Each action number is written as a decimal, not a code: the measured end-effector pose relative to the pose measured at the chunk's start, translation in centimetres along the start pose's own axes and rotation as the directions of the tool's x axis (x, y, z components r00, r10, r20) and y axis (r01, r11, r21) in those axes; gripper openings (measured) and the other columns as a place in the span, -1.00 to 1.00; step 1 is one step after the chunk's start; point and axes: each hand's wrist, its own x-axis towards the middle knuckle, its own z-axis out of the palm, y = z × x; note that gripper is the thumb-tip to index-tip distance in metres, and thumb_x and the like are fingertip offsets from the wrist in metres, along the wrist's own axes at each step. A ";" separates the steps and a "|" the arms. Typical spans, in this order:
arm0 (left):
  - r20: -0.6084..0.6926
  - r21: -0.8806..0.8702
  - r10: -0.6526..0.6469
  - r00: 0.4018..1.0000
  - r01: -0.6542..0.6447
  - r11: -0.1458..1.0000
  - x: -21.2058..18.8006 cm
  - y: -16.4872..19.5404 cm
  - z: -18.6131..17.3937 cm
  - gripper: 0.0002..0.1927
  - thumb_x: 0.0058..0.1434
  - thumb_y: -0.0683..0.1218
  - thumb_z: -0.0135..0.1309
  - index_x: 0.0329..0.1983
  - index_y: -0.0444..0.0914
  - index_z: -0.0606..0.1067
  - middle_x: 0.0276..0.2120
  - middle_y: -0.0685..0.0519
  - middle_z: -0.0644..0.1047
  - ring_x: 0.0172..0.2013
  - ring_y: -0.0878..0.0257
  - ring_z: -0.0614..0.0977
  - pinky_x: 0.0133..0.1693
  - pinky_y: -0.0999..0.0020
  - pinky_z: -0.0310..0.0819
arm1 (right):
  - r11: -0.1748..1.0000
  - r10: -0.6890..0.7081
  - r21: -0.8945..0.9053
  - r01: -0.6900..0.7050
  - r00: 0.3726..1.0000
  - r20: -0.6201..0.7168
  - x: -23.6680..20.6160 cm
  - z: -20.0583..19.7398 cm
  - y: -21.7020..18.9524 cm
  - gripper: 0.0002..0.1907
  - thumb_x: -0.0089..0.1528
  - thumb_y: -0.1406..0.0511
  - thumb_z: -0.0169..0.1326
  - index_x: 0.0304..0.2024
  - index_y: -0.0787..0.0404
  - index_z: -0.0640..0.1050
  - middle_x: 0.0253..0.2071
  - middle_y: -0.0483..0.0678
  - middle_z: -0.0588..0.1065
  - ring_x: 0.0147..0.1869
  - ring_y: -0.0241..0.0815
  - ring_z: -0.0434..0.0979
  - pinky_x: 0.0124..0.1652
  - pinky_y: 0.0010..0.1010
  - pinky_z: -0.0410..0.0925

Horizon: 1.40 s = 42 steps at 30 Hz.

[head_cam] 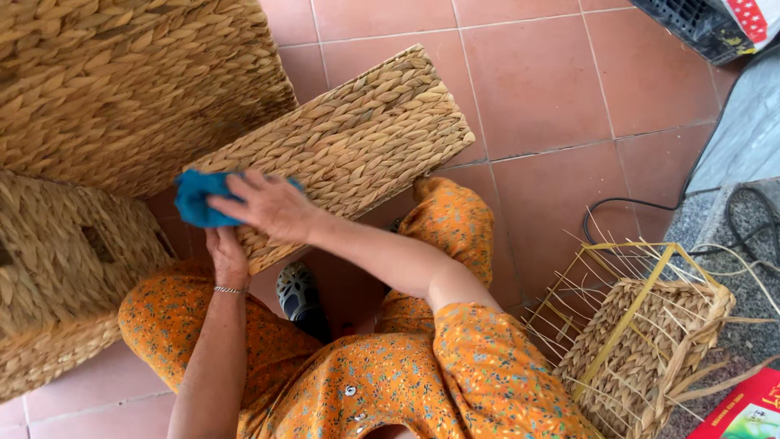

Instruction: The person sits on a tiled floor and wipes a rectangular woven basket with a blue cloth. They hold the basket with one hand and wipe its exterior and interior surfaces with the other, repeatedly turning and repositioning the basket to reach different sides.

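1. My left hand [227, 258] cups the woven basket's [357, 142] near edge, steadying it on my lap.
2. My right hand [272, 205], fingers closed, presses a soft blue cloth [197, 197] on top.
3. I judge the basket light and stiff; grip its rim.

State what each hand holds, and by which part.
Right hand presses a blue cloth onto the woven basket; left hand grips the basket's near lower edge.

A floor of reddish-brown tiles [552, 89] carries everything. Finished woven baskets [73, 268] are piled at the left. A half-woven basket on a yellow frame [642, 341] stands at the near right, black cables [650, 213] trail behind it, and a dark crate [691, 24] sits far right.
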 end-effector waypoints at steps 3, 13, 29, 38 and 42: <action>-0.023 0.124 -0.029 0.999 0.032 0.992 -0.1 -0.3 -0.3 -0.13 0.42 0.33 -0.22 0.60 -0.19 -0.15 0.52 -0.09 0.00 0.44 0.07 0.17 0.37 0.18 0.06 | 0.995 0.070 -0.078 -0.069 0.998 0.010 -1.9 -2.0 5.5 -0.50 0.19 0.46 0.22 0.13 -0.09 0.50 0.02 -0.06 0.49 0.03 -0.11 0.49 -0.12 -0.36 0.51; -0.032 0.005 0.101 0.994 -0.101 0.995 1.2 -1.2 0.8 -0.17 0.46 0.27 -0.14 0.59 -0.26 -0.06 0.50 -0.15 0.20 0.44 0.08 0.27 0.39 0.26 0.14 | 0.556 0.540 -0.447 -0.700 0.714 -0.446 -9.3 -13.7 22.3 -0.34 0.26 0.13 0.27 0.30 0.23 0.33 0.06 0.32 0.42 -0.05 0.29 0.50 -0.13 0.04 0.42; 0.012 -0.119 0.121 0.993 -0.118 0.986 2.3 -3.0 0.3 -0.20 0.53 0.25 -0.19 0.62 -0.22 -0.12 0.49 -0.09 0.24 0.44 0.13 0.29 0.41 0.29 0.12 | 0.933 0.175 -0.326 -0.151 0.984 0.044 -8.7 -9.2 8.7 -0.58 0.33 0.27 0.21 0.20 0.14 0.41 -0.21 -0.02 0.38 -0.14 -0.07 0.43 -0.35 -0.39 0.40; -0.020 -0.100 0.088 0.996 -0.090 0.991 1.3 -0.5 0.5 -0.25 0.51 0.22 -0.18 0.60 -0.21 -0.03 0.46 -0.10 0.29 0.41 0.13 0.35 0.39 0.30 0.19 | 0.592 0.565 -0.442 -0.674 0.738 -0.368 -12.6 -16.8 16.9 -0.10 0.26 -0.08 0.40 0.31 0.36 0.27 0.15 0.51 0.30 0.08 0.44 0.43 -0.06 0.04 0.41; -0.058 0.018 0.037 0.998 -0.036 0.999 1.1 -0.1 0.1 -0.25 0.55 0.23 -0.17 0.61 -0.21 -0.08 0.51 -0.09 0.16 0.45 0.14 0.24 0.40 0.29 0.09 | 0.793 0.605 -0.062 -0.606 0.796 -0.032 -8.4 -12.0 9.1 -0.08 0.03 0.00 0.46 0.24 0.22 0.28 0.07 0.20 0.41 0.14 0.20 0.47 0.08 -0.03 0.46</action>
